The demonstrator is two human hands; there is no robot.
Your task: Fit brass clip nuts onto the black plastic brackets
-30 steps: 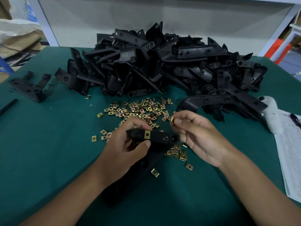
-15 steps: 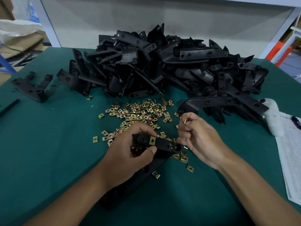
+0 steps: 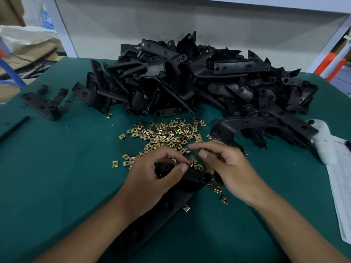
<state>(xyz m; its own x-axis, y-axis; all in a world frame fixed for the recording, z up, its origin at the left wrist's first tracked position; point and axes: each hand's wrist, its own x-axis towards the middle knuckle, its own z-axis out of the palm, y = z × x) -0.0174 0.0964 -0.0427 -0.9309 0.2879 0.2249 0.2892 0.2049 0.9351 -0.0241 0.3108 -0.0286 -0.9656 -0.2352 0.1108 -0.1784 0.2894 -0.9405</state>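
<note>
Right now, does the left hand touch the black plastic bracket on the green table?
Touching. The head view shows the left hand gripping the black plastic bracket, thumb on top.

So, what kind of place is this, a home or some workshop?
Most likely a small factory assembly bench, not a home. A big heap of identical black brackets lies on a green-covered table, loose brass clip nuts are scattered in front, and a printed sheet lies at the right.

Bare green table (image 3: 57, 177) lies open to the left. The bracket heap (image 3: 199, 78) blocks the far side; scattered nuts (image 3: 163, 133) and paper (image 3: 340, 196) crowd the middle and right.
</note>
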